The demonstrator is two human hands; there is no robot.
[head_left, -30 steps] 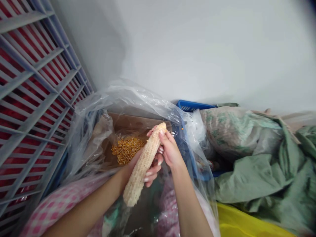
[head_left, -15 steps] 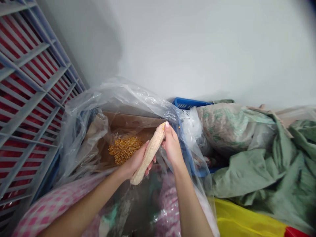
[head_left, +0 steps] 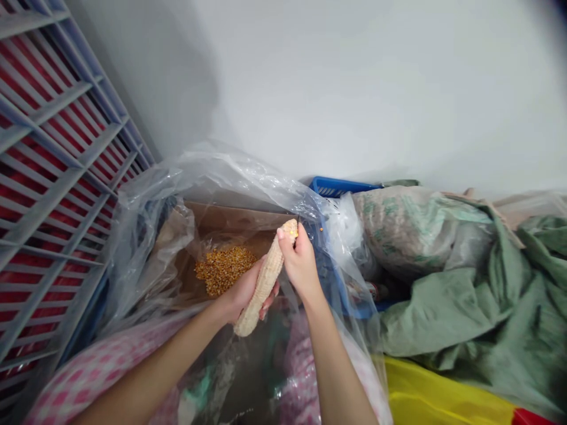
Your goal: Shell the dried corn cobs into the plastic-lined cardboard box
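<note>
A pale, mostly bare corn cob [head_left: 262, 288] slants across the middle of the view, a few yellow kernels left at its upper tip. My left hand [head_left: 247, 290] is wrapped round the cob's lower half from beneath. At the upper end, my right hand [head_left: 301, 260] grips the cob, its thumb pressed beside the kernels. Behind my left hand, a heap of loose corn kernels [head_left: 225, 267] lies in a cardboard box [head_left: 239, 217] lined with a clear plastic bag [head_left: 146, 183].
On the left stands a slatted plastic crate [head_left: 66, 177] with red behind it. To the right are a blue basket [head_left: 341, 186], a filled plastic sack [head_left: 407, 227], green cloth [head_left: 460, 313] and a yellow item [head_left: 443, 395]. A pale wall [head_left: 354, 88] rises behind.
My right thumb has shifted left across the cob's upper end, showing more of the kernels at the tip. My left hand keeps its hold, and the cob has barely moved.
</note>
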